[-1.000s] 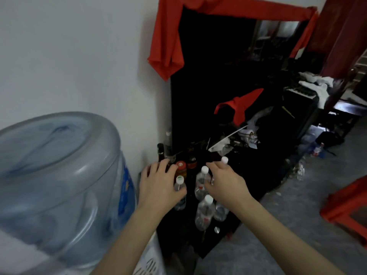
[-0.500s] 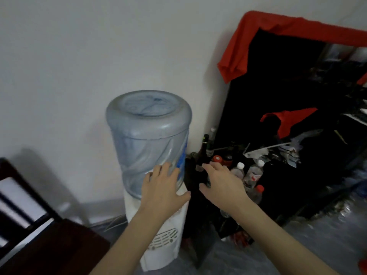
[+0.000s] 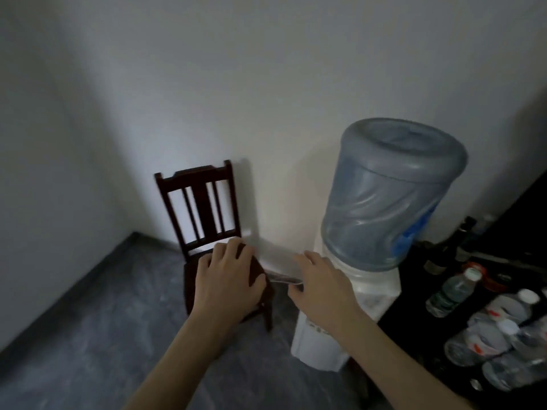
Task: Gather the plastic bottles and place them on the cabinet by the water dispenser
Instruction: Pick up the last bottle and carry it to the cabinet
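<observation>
The plastic bottles (image 3: pixel 479 335) are lying and standing in a bunch on the black cabinet (image 3: pixel 414 315), off to the right of both hands, and the right hand (image 3: pixel 322 287) is being held nearer to them. Nothing is being held: the left hand (image 3: pixel 226 282) and the right hand are being kept open with loose fingers. The water dispenser (image 3: pixel 381 220) is standing between the hands and the cabinet, and open floor (image 3: pixel 97 335) is being left free on the left, past the dark chair (image 3: pixel 204 208).

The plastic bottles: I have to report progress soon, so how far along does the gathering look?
Looks done: several plastic bottles stand grouped on the black cabinet beside the water dispenser. In hand: nothing; the left hand and right hand are both empty, out in front toward the wooden chair. Left: no stray bottle shows on the floor here, so whether any remain elsewhere cannot be told.
</observation>
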